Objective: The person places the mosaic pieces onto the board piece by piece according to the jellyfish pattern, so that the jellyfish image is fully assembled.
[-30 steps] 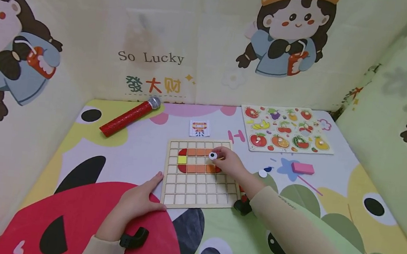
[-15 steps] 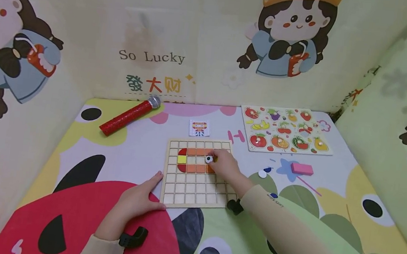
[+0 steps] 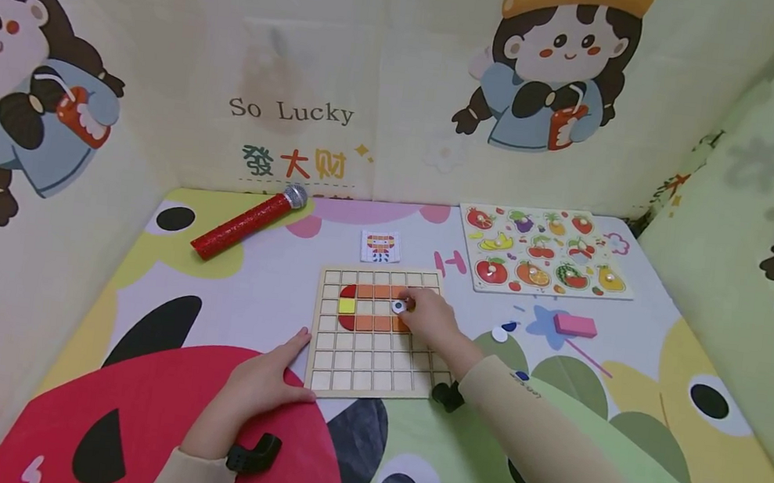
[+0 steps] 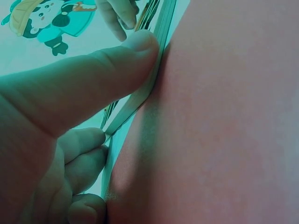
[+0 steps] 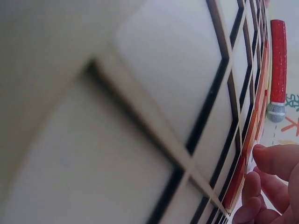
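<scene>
A wooden grid board [image 3: 371, 393] lies on the table, bearing red end tiles, orange rows and a yellow tile [image 3: 346, 305]. Above its middle row, between the orange rows, my right hand [image 3: 434, 317] pinches a small white tile with a dark dot [image 3: 398, 306], like an eye. In the right wrist view, the thumb [image 5: 273, 158] and curled fingers are close over the tile rows; the eye tile is hidden there. My left hand [image 3: 264, 382] rests at the board's near left corner. Its thumb [image 4: 126, 58] touches one edge, with the fingers extended along the left side.
A small pattern card [image 3: 380, 246] lies beyond the board. A red microphone [image 3: 247, 224] is at the back left, a fruit puzzle board [image 3: 545, 250] at the back right. Right of the grid are a pink block [image 3: 575, 325], a white round piece [image 3: 499, 334] and dark blue pieces [image 3: 522, 375].
My right hand has moved slightly left and down with the eye tile, over the middle row, then stayed nearly still. The left hand has kept its place at the board's corner.
</scene>
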A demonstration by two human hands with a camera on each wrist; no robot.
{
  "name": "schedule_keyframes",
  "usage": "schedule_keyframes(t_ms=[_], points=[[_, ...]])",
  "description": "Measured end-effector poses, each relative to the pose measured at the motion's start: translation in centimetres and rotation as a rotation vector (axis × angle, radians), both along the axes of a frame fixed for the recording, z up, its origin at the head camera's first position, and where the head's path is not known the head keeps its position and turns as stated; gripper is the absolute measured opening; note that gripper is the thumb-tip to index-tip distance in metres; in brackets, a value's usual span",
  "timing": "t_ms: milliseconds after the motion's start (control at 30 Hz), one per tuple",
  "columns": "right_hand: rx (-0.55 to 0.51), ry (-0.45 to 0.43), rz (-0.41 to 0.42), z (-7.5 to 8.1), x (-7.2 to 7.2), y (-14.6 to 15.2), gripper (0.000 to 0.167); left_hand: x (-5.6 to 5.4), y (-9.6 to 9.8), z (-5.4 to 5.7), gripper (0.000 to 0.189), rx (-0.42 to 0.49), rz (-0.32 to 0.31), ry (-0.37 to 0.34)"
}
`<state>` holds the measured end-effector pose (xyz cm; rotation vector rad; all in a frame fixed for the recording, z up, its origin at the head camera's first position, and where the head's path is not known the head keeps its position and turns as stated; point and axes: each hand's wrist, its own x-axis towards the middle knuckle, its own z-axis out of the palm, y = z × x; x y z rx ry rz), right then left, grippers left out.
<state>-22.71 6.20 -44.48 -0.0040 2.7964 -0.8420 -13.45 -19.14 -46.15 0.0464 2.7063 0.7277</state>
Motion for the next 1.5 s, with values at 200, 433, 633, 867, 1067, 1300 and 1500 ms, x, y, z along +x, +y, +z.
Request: schedule_keyframes(t_ms=[200,433,633,867,1067,1300,1500], points=[[0.006,0.001,-0.030,0.2,0.2,0.4,0.030,0.0,0.0,0.0,0.110,0.006,0.005,-0.006],[0.105,0.013,0.032,0.2,0.3,0.6,0.037,0.1,-0.1,-0.1,0.111,0.016,0.000,-0.016],[0.167,-0.005,0.067,0.0,0.4,0.7,0.039,0.2,0.0,-0.2,0.112,0.017,-0.001,-0.019],[0.143,0.012,0.058,0.1,0.4,1.1,0.039,0.3,0.2,0.0,0.111,0.016,0.011,-0.004],[0.023,0.008,0.047,1.6,0.8,5.1,0.043,0.2,0.3,-0.1,0.111,0.011,0.004,-0.007],[-0.033,0.014,0.115,2.8,1.0,13.1,0.044,-0.3,0.0,0.2,0.110,0.000,0.001,0.002],[-0.059,-0.059,0.070,2.2,1.9,16.7,0.047,-0.2,0.0,0.1,0.110,0.008,0.005,-0.010]])
